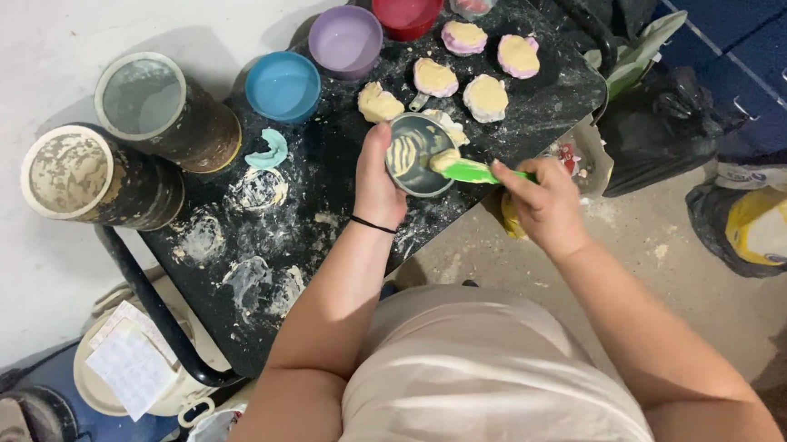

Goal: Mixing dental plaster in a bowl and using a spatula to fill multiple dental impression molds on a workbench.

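- Scraping pale yellow paste from a small metal cup (418, 155), a person works over a black, powder-dusted table (339, 218), seen from the head camera looking straight down.
- Left hand (379, 182) is closed around the near-left rim of the metal cup, thumb on the edge, holding it just above the tabletop near the table's middle; a thin black band sits on that wrist.
- Right hand (545, 203) is closed on the handle of a green spatula (471, 171), whose paste-laden tip rests at the cup's right rim.
- Beyond the cup, five small moulds filled with pale paste (475, 71) lie in a loose cluster on the far part of the table, two of them with pink or lilac rims.
- Farther left stand a red cup (407, 2), a lilac cup (345, 38) and a blue cup (282, 85) in a diagonal row.
- Two large, grimy cylindrical containers (115, 154) stand at the table's left edge, and a small teal mould (269, 150) lies just right of them.
- Right of the table, dark bags (663, 128) and a yellow-and-white sack (776, 222) sit on the concrete floor.
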